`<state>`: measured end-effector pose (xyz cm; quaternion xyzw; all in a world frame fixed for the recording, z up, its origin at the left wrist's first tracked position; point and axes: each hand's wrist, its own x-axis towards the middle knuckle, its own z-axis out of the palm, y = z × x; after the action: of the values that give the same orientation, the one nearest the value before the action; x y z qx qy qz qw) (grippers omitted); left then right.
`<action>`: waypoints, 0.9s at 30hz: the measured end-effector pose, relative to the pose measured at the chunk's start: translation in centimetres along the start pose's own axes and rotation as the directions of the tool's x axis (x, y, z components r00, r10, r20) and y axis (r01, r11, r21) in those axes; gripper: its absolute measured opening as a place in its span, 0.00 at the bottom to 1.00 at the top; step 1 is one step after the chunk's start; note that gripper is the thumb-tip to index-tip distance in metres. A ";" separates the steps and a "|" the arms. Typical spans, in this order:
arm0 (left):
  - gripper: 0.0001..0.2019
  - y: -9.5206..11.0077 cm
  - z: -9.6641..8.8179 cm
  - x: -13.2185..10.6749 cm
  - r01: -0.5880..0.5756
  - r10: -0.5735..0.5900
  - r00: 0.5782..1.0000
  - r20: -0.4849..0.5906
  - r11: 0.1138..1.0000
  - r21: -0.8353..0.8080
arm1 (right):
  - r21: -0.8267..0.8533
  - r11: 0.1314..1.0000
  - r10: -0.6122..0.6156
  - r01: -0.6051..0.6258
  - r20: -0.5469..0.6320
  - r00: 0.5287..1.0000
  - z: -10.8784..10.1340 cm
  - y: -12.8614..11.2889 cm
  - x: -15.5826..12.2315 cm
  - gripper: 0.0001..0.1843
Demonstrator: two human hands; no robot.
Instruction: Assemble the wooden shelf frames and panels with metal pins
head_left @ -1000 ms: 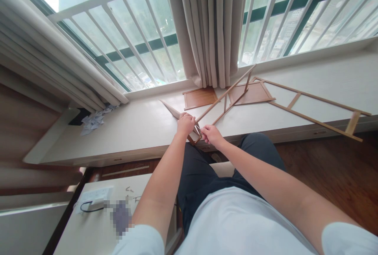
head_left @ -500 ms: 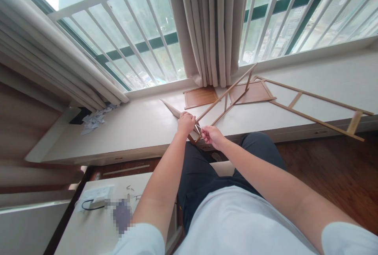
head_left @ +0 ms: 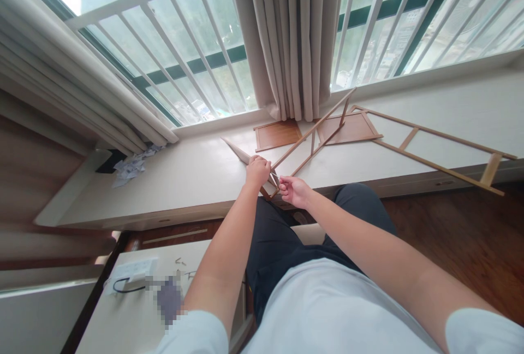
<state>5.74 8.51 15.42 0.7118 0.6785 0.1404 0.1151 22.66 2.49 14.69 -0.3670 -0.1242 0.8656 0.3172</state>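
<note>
Fingers of the left hand grip a thin brown wooden frame, partly joined, by the long white sill; the right hand pinches something too small to tell, and a ladder-shaped brown wooden frame seems loose at right.

One head-worn camera looks forward and down on the left hand and right hand, which sit near mid-frame, small in a wide view. The white shirt lies on the near side of both hands, closest to the lens; past them the view reaches over the sill to the window
</note>
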 end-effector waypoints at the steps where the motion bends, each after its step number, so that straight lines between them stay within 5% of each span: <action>1: 0.19 0.0 0.0 0.0 0.001 -0.001 1.000 0.002 1.000 0.000 | 0.013 1.000 0.008 -0.009 0.009 1.000 0.0 0.0 0.0 0.09; 27: 0.19 0.0 0.0 0.0 -0.002 0.002 1.000 -0.011 1.000 0.010 | 0.223 0.966 0.099 -0.131 0.149 0.984 -0.2 0.1 0.0 0.13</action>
<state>5.77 8.53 15.40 0.7123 0.6791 0.1409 0.1077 22.75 2.41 14.46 -0.2738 -0.0221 0.9143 0.2977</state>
